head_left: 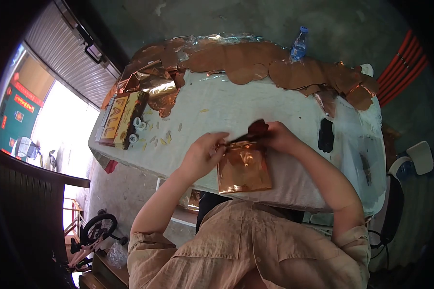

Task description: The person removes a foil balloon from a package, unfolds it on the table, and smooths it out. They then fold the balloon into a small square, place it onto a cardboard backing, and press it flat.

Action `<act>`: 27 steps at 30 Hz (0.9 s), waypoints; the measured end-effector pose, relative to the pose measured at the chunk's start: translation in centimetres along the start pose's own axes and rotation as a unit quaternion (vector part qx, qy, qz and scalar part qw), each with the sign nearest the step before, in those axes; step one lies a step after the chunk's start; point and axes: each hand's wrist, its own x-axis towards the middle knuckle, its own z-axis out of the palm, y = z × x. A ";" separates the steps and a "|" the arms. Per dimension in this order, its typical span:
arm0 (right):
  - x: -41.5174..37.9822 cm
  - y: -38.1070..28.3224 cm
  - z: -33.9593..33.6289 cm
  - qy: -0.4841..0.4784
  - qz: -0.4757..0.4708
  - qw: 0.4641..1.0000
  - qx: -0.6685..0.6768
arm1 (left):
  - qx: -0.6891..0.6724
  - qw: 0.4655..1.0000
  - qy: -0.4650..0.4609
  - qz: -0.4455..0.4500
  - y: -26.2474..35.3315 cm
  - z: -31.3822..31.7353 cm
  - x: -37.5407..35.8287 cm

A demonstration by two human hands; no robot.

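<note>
My left hand (205,151) is closed at the upper left corner of a shiny copper foil packet (244,171), its thumb and fingertips pinching there. The packet is roughly square and lies at the table's near edge, in front of my body. My right hand (280,137) grips a dark brown piece with a scalloped edge (258,127), which stands up at the packet's top edge. The right fingertips are partly hidden behind this piece.
Overlapping brown foil pieces (246,67) line the table's (202,106) far side. A water bottle (299,44) stands among them. At left are a yellow-fronted box (116,120), white rolls (139,125) and small scraps (164,138). A black phone-like object (326,136) lies right, beside clear plastic (354,139).
</note>
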 end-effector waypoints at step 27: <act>-2.9 -3.0 -0.2 -0.011 0.273 0.949 0.157 | -0.265 0.931 0.024 -0.252 -0.3 0.7 0.7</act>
